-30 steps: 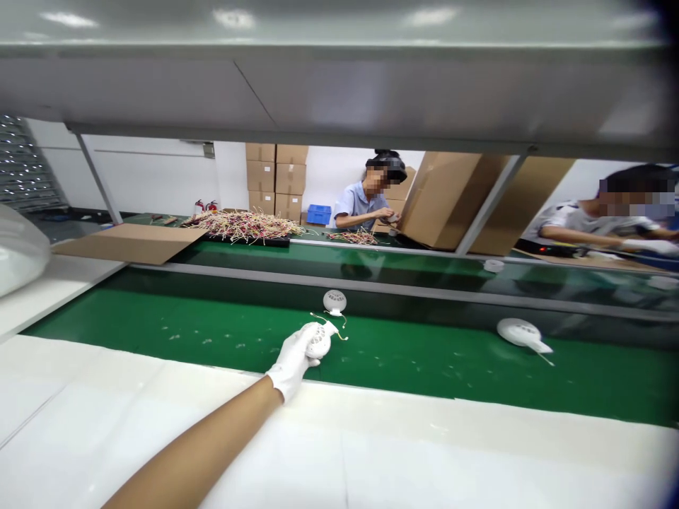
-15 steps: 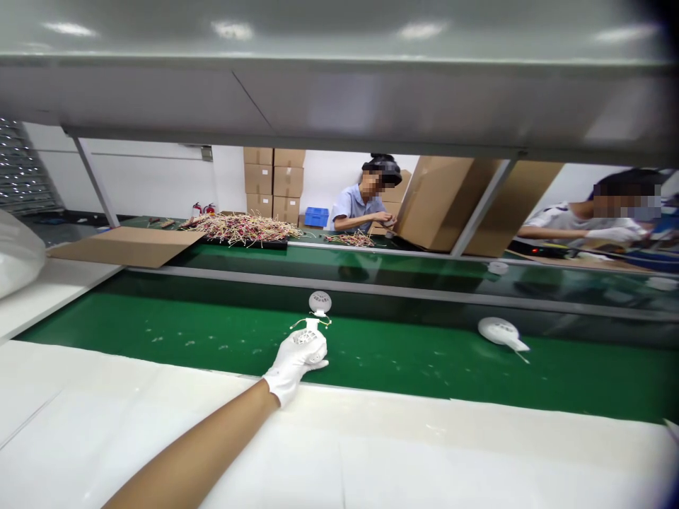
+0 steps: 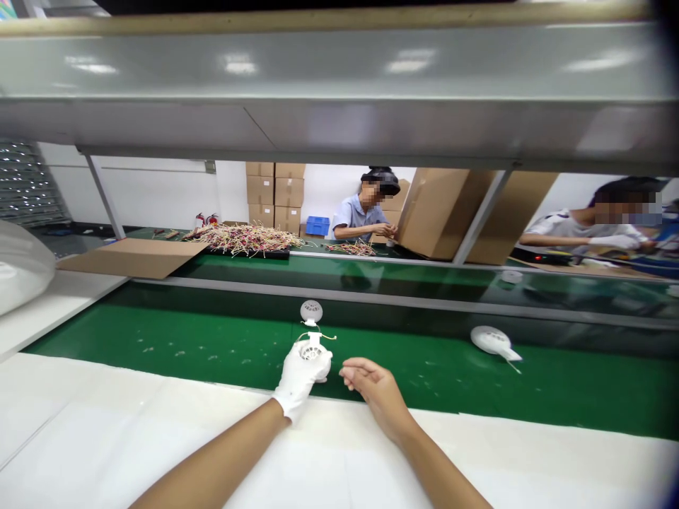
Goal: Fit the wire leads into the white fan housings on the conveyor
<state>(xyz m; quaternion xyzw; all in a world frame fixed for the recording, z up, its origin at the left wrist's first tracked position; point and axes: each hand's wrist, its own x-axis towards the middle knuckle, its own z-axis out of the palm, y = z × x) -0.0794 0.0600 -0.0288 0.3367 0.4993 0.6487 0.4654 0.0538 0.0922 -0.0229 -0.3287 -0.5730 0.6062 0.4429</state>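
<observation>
Left hand (image 3: 300,373), gloved, clamped on white vented unit (image 3: 314,353) over green belt (image 3: 414,378)'s near edge. Right hand (image 3: 378,390) bare, fingers loosely bent, not closed, just beside unit. Both forearms slant in from below. White ledge (image 3: 339,452) nearest; beyond belt, cardboard boxes (image 3: 261,191), two co-workers (image 3: 353,212).

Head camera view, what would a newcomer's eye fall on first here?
First, the bright green strip across the middle, where the left grip, white-gloved, holds a round white slotted part; the bare right grip is just to its right. Next, a tangled heap of wires beyond, left of centre. Then another white part lying on the green, at right.
</observation>
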